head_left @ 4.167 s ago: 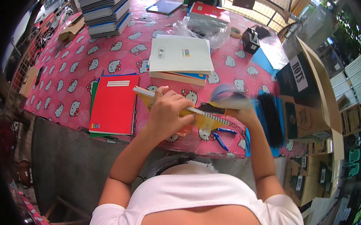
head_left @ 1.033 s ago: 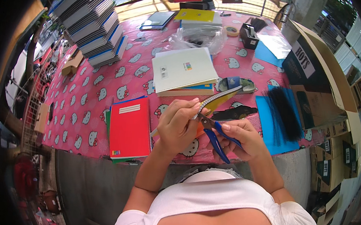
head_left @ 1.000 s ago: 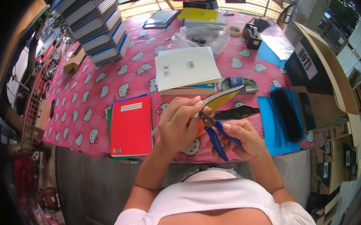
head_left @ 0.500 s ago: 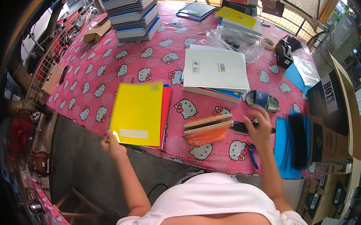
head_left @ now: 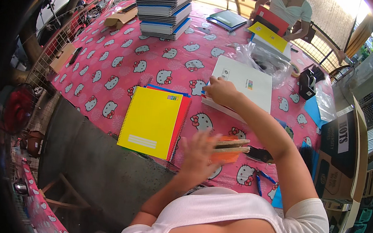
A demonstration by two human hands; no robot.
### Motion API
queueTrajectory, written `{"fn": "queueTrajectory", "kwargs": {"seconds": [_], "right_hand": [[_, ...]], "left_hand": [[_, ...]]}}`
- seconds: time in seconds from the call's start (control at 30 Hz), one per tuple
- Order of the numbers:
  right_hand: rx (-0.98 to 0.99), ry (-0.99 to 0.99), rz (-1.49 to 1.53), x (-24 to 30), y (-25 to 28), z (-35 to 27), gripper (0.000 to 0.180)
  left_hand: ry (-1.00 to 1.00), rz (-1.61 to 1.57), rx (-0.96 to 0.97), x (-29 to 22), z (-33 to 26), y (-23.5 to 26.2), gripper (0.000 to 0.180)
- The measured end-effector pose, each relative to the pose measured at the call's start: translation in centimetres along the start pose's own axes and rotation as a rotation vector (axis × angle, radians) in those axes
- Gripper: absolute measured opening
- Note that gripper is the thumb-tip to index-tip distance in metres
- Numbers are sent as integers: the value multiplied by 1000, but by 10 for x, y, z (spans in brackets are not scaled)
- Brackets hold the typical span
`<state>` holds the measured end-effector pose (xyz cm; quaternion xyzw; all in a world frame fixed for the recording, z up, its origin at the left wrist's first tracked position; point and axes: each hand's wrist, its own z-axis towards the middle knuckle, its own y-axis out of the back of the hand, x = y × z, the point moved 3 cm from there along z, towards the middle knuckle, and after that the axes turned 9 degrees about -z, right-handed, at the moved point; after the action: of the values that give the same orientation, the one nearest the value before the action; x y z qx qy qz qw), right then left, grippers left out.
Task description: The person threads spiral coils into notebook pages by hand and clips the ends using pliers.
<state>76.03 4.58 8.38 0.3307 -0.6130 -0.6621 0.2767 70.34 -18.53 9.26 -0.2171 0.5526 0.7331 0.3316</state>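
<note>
My right hand (head_left: 223, 91) reaches across to the left edge of a stack of white-covered sheets (head_left: 251, 82). Its fingers are curled closed on the edge of the top sheets; how many they pinch is hidden. Blurred by motion, my left hand (head_left: 197, 158) hovers with fingers spread beside an orange bundle with two wooden strips (head_left: 231, 149), and nothing shows in it. To the left of that hand lies a yellow spiral notebook (head_left: 149, 122), on top of a red one (head_left: 180, 131) and a blue one that peeks out at the back.
A tall pile of spiral-bound books (head_left: 165, 13) stands at the far left. Crumpled clear plastic (head_left: 268, 63), a black tape dispenser (head_left: 307, 84) and a cardboard box (head_left: 339, 157) line the right side. Blue pens (head_left: 259, 182) lie near the front edge. Another person (head_left: 289, 9) stands across the table.
My left hand has left the yellow notebook and moved right to the orange bundle. My right hand has moved from beside the sandal-like item up to the white stack's left edge. The view has shifted.
</note>
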Motion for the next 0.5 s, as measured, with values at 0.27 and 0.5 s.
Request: {"fn": "queueTrajectory", "kwargs": {"seconds": [0.27,0.5], "right_hand": [[113,65,107,-29,-6,28,26],[67,217,289,-51,-11,30,41]], "left_hand": [[-228,39,176,34,43,-40,46],[-310,-44,177,27,54,-38,50]]}}
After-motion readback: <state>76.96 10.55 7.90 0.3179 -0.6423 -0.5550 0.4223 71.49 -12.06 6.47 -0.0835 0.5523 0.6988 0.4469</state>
